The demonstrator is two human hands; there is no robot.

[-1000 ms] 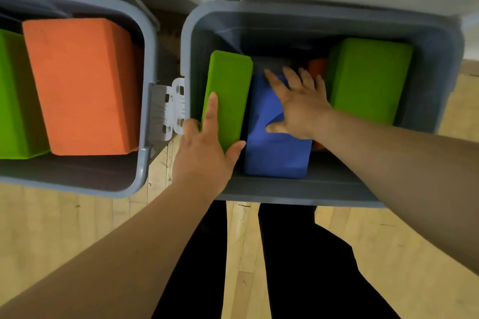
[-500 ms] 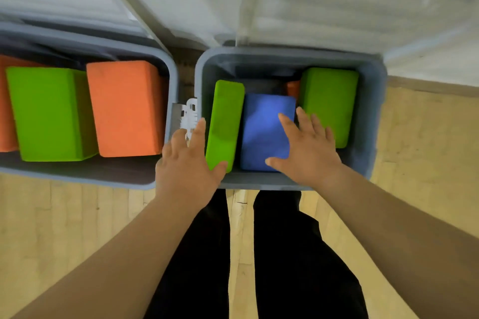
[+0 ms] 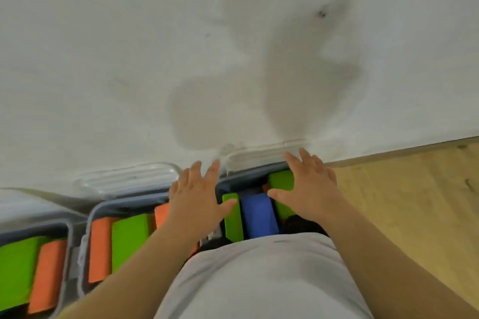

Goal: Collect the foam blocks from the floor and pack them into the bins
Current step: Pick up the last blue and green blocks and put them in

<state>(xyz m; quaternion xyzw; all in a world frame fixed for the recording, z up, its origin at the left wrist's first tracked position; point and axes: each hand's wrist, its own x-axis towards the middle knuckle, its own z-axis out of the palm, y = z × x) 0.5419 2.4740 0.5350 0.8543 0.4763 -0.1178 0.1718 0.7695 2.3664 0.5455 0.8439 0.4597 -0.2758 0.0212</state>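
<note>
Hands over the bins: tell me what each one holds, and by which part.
Nothing. The left hand and the right hand are both open with fingers spread over the bin, gripping no block.

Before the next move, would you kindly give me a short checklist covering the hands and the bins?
1. Left hand holds nothing: ok, fingers straight.
2. Right hand holds nothing: ok, open over the right bin.
3. Blue block sits inside the right bin: ok, between the narrow green block and the wide green block.
4. Space left in the right bin: cannot tell, the hands and the shirt hide part of it.
5. No blocks left on the wooden floor: cannot tell; the visible part shows none, the rest is out of view.
</note>
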